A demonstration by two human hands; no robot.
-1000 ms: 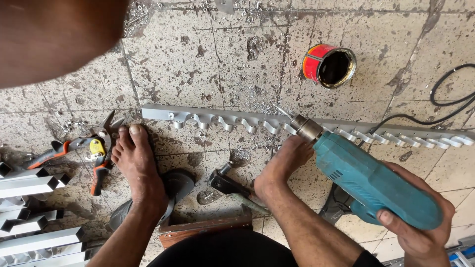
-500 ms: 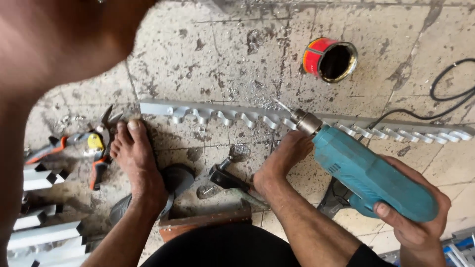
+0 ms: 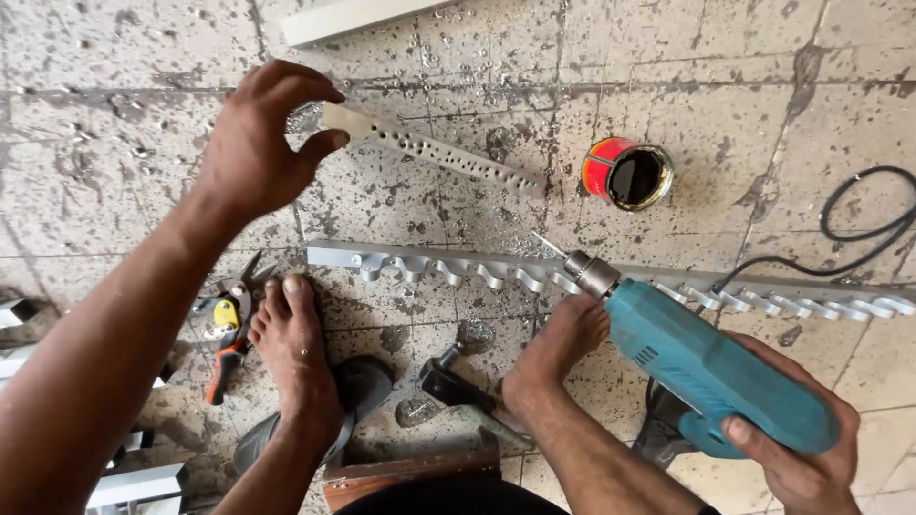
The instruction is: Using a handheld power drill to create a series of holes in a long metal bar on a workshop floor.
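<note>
1. Right hand is wrapped tight around the grip of the teal drill, low at the right edge; the bit points up and left, its tip hovering just at the near side of the rail, not visibly biting in.
2. Left hand is up over the floor, fingers curled, thumb and forefinger pinching the near end of the strip, a flat pale bar full of small holes that runs away to the right.
3. Both bare feet sit by the rail: the left foot toes almost touching it, the right foot toes just beside the chuck.
4. Progress, as I read it: the strip already looks drilled along its whole length, and metal shavings lie scattered between strip and rail. The rail carries a row of curled tabs; whether fresh holes are in it, I cannot tell from here.
5. Further out: a red can with dark liquid stands just past the strip's far end, snips lie left of the left foot, a hammer rests between the feet, and the black cord loops off right.
</note>
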